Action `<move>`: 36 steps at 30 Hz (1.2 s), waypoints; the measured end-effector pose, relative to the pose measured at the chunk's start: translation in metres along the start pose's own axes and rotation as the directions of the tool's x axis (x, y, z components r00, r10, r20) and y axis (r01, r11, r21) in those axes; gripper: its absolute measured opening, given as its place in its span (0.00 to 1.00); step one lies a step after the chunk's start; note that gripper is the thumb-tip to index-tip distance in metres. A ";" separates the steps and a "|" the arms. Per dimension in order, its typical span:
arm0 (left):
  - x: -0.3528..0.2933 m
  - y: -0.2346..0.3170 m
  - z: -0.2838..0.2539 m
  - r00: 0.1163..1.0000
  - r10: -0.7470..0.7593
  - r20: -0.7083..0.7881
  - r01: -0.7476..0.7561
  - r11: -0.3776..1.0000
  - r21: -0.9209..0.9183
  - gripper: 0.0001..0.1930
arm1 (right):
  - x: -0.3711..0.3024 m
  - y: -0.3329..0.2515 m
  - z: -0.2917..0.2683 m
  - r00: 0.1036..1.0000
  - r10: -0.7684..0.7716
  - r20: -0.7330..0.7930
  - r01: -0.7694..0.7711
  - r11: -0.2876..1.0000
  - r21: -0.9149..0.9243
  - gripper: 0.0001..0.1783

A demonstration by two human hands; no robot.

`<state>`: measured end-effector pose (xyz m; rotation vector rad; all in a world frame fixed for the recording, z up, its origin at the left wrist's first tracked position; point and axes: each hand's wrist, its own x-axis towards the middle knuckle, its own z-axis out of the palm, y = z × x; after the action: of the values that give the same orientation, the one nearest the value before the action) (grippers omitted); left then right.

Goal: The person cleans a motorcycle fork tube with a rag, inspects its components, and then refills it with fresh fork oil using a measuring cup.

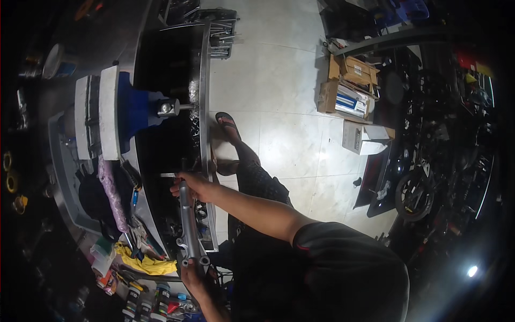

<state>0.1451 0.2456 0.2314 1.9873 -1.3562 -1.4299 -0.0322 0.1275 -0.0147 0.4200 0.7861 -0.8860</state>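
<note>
A silver-grey metal fork leg (188,222), a long tube with cast lugs at its lower end, lies across both my hands above the open black drawer. My right hand (194,186) is closed round its upper end. A short, flat metal bar (167,175) sticks out beside those fingers; whether they grip it too I cannot tell. My left hand (192,277) grips the lugged lower end, its fingers partly hidden. Left of the drawer stands a blue bench vise (131,112) with pale jaw covers. Below it lies a tube wrapped in purplish film (111,193).
A yellow cloth (145,261) and several bottles (160,300) lie at the bench's lower end. A grey tray (60,161) sits behind the vise. Cardboard boxes (348,88) stand on the floor at right, near a wheel (414,196). My sandalled foot (227,123) is beside the drawer edge (205,96).
</note>
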 end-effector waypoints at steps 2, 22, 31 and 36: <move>0.000 0.000 -0.004 0.948 -0.314 0.055 0.316 0.906 -0.281 0.12 | 0.001 0.001 0.000 1.000 0.009 0.001 -0.009 1.000 -0.011 0.20; 0.004 0.005 -0.010 0.951 0.261 0.167 -0.310 0.796 0.520 0.20 | 0.007 0.006 -0.002 1.000 0.010 0.002 -0.010 0.998 0.059 0.27; 0.026 0.019 0.035 0.976 0.207 0.073 -0.219 0.892 0.396 0.12 | -0.043 0.012 0.033 0.963 0.026 -0.267 0.096 0.895 0.435 0.28; 0.024 0.071 0.042 0.965 -0.258 0.040 0.261 0.951 -0.163 0.19 | -0.051 0.004 0.043 0.990 -0.046 -0.131 0.078 0.964 0.255 0.23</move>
<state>0.0742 0.2011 0.2519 2.1032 -0.9705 -1.6204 -0.0296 0.1297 0.0518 0.6904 0.8027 -1.0340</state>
